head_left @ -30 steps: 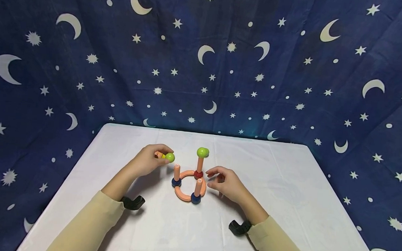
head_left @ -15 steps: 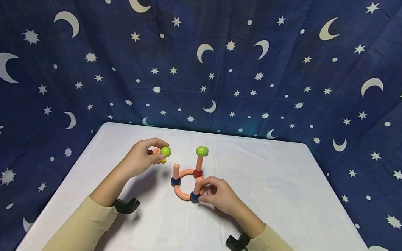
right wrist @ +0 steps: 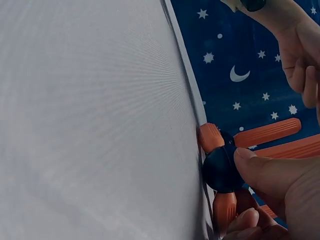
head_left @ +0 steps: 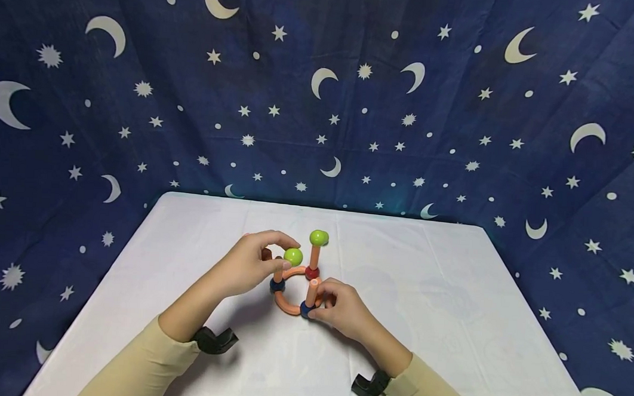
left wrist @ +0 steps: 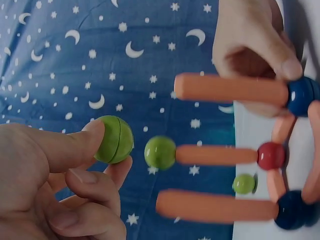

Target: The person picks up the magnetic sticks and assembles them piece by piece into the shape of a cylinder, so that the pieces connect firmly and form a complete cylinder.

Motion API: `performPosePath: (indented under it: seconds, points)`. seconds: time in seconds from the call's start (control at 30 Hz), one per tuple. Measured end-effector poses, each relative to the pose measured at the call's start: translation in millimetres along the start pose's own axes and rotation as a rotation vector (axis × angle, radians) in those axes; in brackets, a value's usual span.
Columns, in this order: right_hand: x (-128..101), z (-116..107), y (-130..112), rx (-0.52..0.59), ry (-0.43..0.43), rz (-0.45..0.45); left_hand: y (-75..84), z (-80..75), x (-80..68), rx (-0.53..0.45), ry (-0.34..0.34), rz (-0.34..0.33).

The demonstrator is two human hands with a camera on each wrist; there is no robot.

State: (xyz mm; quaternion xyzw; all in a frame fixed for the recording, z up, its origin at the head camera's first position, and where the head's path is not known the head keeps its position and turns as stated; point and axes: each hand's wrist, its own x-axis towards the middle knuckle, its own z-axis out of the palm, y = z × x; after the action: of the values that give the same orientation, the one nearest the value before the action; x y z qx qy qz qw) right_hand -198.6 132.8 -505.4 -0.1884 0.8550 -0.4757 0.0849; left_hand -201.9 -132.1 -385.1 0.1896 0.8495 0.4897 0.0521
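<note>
In the head view my left hand (head_left: 251, 263) holds a green ball (left wrist: 115, 140) between thumb and fingers, near the top of the left orange post (head_left: 278, 272). The left wrist view shows this ball apart from the posts. My right hand (head_left: 343, 310) grips the dark blue ball (right wrist: 222, 168) at the foot of the front orange post (head_left: 312, 293). Curved orange sticks form a ring (head_left: 288, 307) on the table, joined by blue balls and a red ball (head_left: 312, 273). A post rises from the red ball, topped by another green ball (head_left: 318, 238).
One more green ball (left wrist: 244, 183) lies on the white table (head_left: 423, 323) behind the ring. A bit of an orange piece (head_left: 247, 235) peeks out behind my left hand. Black wrist mounts (head_left: 215, 340) sit below both hands. A starry blue cloth (head_left: 322, 102) hangs behind.
My left hand has lifted the green ball from beside an orange and yellow piece and carried it right, to the left post. My right hand has come in to grip the front blue ball.
</note>
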Motion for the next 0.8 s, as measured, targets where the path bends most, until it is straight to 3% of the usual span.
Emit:
performPosePath:
  seconds: [0.1,0.33,0.8]
  points:
    - [0.3,0.1,0.1,-0.010,-0.004,-0.007,4.0,7.6,0.7,-0.028,-0.027,0.025]
    - [1.3,0.2,2.5,-0.019,-0.007,-0.026,11.5,21.6,2.5,0.018,-0.047,0.052]
    - [1.4,0.4,3.8,-0.005,-0.019,-0.036,7.5,37.7,5.4,0.035,-0.100,0.083]
